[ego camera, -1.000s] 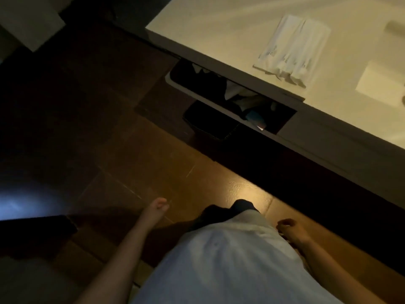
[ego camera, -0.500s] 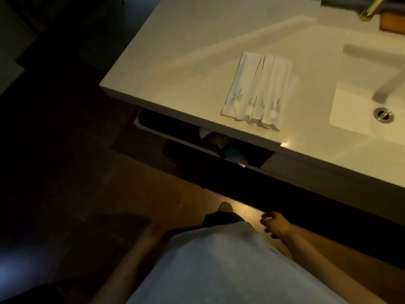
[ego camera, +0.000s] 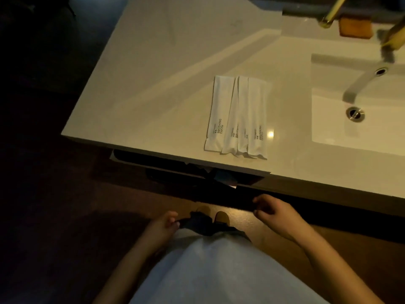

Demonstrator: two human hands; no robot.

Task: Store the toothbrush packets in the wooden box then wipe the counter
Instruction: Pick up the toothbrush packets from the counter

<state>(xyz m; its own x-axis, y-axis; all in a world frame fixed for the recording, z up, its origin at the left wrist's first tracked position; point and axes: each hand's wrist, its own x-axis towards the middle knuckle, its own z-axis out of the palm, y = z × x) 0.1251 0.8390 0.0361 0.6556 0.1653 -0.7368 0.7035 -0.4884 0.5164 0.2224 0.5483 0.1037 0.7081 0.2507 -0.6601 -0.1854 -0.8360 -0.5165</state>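
Observation:
Several white toothbrush packets (ego camera: 237, 116), printed "BRUSHING TEETH", lie side by side and overlapping near the front edge of the pale counter (ego camera: 153, 84). Both hands hang below the counter edge, over the brown floor. My left hand (ego camera: 161, 229) is low beside my shirt, fingers loosely curled, holding nothing. My right hand (ego camera: 277, 216) is raised a little higher in front of the counter's dark underside, fingers apart and empty. An orange-brown wooden box (ego camera: 355, 27) shows at the counter's far right, partly behind a brass tap.
A white sink basin (ego camera: 328, 119) with a drain (ego camera: 355, 114) lies right of the packets. A brass tap (ego camera: 331, 12) reaches over it. Under the counter an open shelf (ego camera: 197, 172) holds dark items. The floor to the left is very dark.
The view has swung up and right, bringing the packets and sink closer and centred. My right hand has risen toward the counter edge; my left hand has lifted slightly beside my shirt.

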